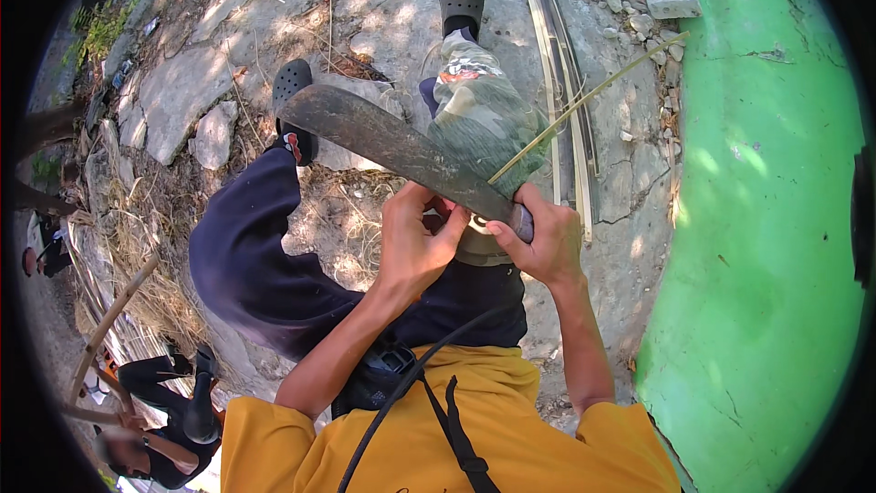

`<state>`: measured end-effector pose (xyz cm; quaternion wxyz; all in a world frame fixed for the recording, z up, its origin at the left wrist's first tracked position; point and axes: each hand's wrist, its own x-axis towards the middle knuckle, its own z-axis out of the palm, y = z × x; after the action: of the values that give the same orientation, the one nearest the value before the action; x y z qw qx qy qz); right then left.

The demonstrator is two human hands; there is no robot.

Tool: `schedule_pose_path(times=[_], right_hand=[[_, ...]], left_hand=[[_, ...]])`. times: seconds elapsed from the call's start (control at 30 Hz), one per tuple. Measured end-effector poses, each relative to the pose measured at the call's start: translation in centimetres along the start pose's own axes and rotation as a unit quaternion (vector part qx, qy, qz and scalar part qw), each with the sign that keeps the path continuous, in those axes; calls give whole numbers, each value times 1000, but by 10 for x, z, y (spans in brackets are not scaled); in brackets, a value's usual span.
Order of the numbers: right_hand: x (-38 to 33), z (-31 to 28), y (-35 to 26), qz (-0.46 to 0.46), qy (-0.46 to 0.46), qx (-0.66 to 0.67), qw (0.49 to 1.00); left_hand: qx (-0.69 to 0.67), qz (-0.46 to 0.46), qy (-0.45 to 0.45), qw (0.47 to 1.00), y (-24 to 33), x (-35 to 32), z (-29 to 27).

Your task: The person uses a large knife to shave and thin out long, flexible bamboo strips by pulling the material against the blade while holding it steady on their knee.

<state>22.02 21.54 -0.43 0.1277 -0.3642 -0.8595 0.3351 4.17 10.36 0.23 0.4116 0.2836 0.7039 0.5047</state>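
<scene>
Between both hands, machete splits bamboo strip.

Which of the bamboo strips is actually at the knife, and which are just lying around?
The thin greenish strip slanting up to the right meets the big knife near the hands. The pale flat strips lie apart on the stone ground beyond the knee.

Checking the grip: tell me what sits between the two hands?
In the head view, the blade base and thin bamboo strip sit between the left hand and right hand.
</scene>
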Motion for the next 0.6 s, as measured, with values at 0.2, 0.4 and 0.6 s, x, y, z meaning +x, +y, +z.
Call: schedule_pose_path(times=[0.2, 0.4, 0.6], right_hand=[[-3, 8, -4, 17, 13, -8, 1000], [-4, 11, -9, 21, 15, -23, 999], [-3, 14, -13, 8, 30, -26, 999]], left_hand=[[54, 41, 4, 998, 0, 0, -4], [61, 60, 19, 996, 0, -6, -9], [16, 9, 5, 1000, -7, -18, -21]])
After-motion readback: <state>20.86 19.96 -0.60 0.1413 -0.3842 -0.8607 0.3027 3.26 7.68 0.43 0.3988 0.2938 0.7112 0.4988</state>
